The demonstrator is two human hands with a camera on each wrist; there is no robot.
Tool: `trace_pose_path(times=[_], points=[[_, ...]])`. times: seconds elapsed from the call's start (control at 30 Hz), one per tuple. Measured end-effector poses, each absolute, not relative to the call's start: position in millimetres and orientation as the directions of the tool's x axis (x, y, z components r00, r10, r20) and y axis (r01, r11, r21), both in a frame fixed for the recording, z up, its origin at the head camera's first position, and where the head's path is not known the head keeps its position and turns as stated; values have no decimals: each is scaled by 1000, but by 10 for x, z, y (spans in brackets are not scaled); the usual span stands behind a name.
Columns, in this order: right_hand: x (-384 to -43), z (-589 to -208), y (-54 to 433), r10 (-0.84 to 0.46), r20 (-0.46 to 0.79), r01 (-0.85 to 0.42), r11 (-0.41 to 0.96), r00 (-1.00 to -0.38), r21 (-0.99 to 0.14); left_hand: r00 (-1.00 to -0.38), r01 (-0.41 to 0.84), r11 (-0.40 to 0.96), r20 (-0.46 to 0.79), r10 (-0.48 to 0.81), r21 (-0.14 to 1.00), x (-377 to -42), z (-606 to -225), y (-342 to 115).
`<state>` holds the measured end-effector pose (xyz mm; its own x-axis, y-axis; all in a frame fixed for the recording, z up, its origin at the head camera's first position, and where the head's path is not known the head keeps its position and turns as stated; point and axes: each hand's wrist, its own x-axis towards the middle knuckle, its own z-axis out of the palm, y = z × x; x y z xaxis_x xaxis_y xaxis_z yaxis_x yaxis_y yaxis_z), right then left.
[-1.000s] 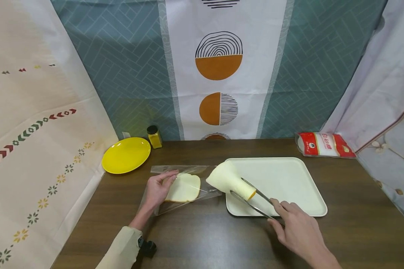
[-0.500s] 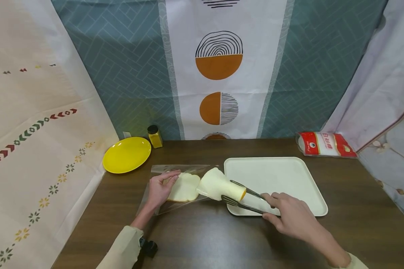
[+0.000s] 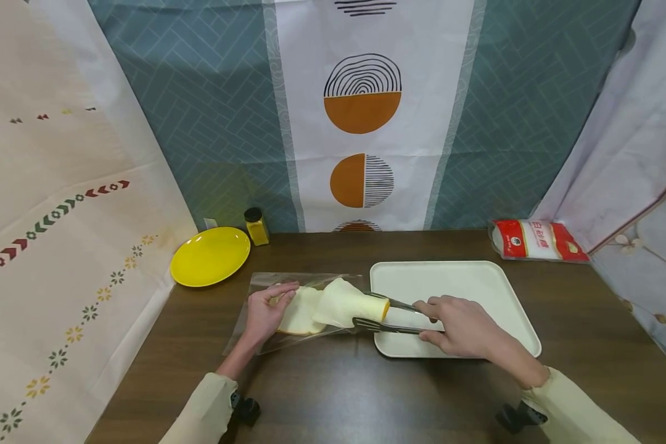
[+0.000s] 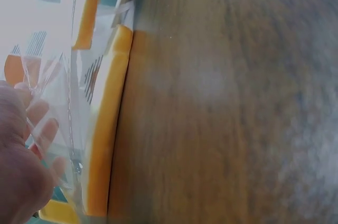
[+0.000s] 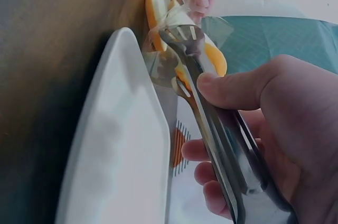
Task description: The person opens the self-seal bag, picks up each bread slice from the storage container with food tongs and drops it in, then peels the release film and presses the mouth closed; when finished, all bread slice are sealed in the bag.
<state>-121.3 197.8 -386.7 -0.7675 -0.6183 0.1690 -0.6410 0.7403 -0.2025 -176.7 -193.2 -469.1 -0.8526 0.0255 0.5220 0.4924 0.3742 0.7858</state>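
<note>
In the head view, my left hand (image 3: 266,311) pinches the upper film of a clear plastic bag (image 3: 263,280) at its left part. A bread slice (image 3: 295,317) lies flat in the bag; its brown crust (image 4: 108,134) shows in the left wrist view. My right hand (image 3: 462,324) grips metal tongs (image 3: 402,330), whose slotted ends pinch a second bread slice (image 3: 344,303), bent into a curl. The wide left end of this slice overlaps the flat one at the bag. How far it sits under the film I cannot tell.
Right of the bag lies a cream tray (image 3: 477,287), partly beneath the right hand. A yellow plate (image 3: 211,256) and a yellow, black-capped jar (image 3: 256,227) stand at the back left. A red and white packet (image 3: 538,239) lies at the back right of the wooden table (image 3: 333,394).
The right hand has moved left, carrying the curled bread slice in the tongs from the tray's left edge onto the bag and over the flat slice. The left hand stays almost still.
</note>
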Motion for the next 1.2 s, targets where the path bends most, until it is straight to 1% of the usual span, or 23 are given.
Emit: trace_pose_path(times=[0.1,0.3,0.53,0.7,0.83,0.93,1.2], points=[[-1300,-3839,1930,-642,145,-658,725,-753,-204,-859,485,374,511,35,790,-1770,-4692,-1936],[-1445,-3778,1815,-663,71,-660,718,-745,-219,-869,468,385,492,40,795,-1764,-4686,-1928],[-1594,-3740,1723,-715,70,-710,669,-696,-220,-858,484,405,512,45,775,-1773,-4690,-1909],[-1646,-3748,1654,-733,61,-728,655,-677,-204,-860,480,409,509,45,776,-1777,-4688,-1905],[-1670,-3773,1579,-735,57,-730,655,-675,-196,-864,476,393,502,41,787,-1784,-4692,-1906],[-1680,-3796,1519,-725,39,-717,669,-687,-193,-856,490,382,515,40,784,-1780,-4686,-1899],[-1716,-3871,1373,-736,50,-730,657,-675,-188,-817,533,423,576,31,733,-1604,-4404,-1769]])
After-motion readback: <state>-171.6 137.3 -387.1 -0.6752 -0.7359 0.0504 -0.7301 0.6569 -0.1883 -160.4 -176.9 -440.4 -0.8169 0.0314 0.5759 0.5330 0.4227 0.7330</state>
